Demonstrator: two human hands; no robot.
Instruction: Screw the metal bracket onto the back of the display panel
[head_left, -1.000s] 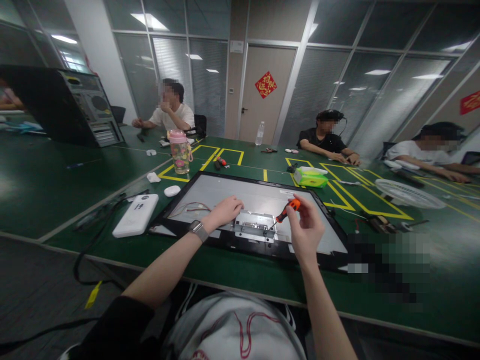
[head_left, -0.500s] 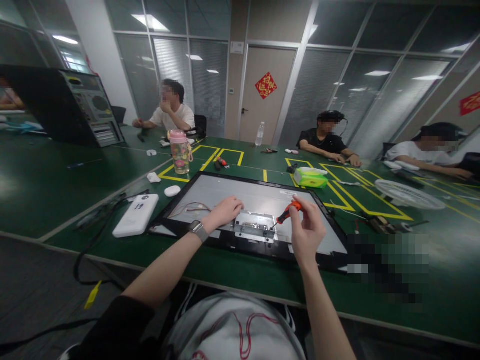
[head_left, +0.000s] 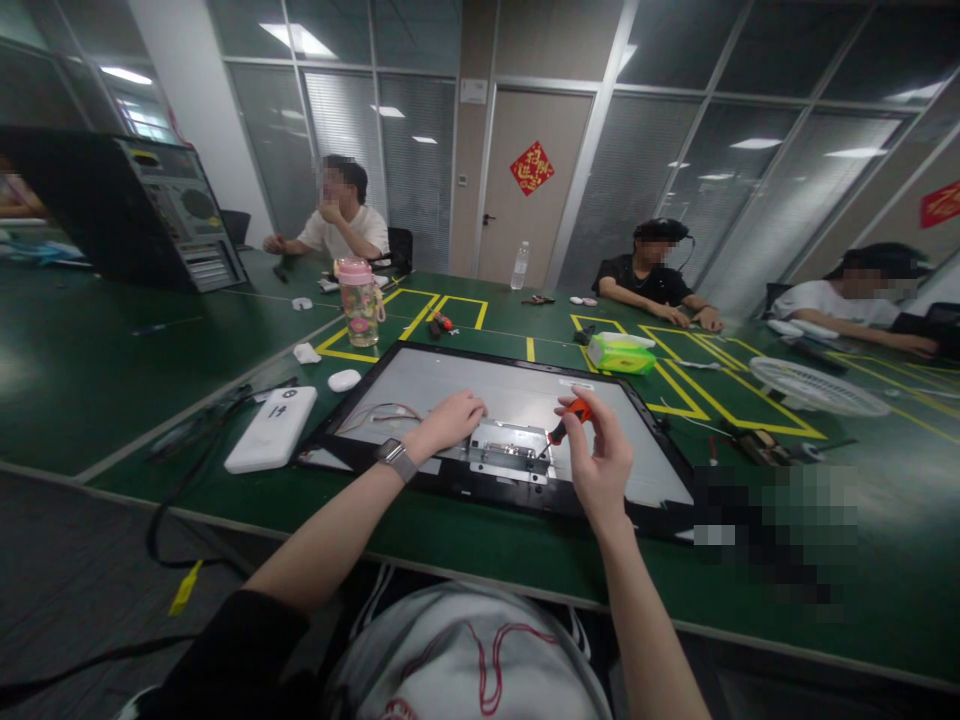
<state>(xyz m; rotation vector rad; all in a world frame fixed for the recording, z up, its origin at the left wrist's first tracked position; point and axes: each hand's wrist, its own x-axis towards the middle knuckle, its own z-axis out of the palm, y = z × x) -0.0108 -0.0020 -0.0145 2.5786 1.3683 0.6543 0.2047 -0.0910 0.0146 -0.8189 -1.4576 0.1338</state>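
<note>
Right hand (head_left: 600,462), gripping orange screwdriver (head_left: 573,411), has shifted left at the metal bracket (head_left: 510,446); turning apparently continues. Left hand (head_left: 450,419) stays open, flat beside it.

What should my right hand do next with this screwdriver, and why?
Probably twist the screwdriver in place with the right hand: its tip seems to sit at the right edge of the metal bracket, and the left hand rests on the monitor panel beside it.
</note>
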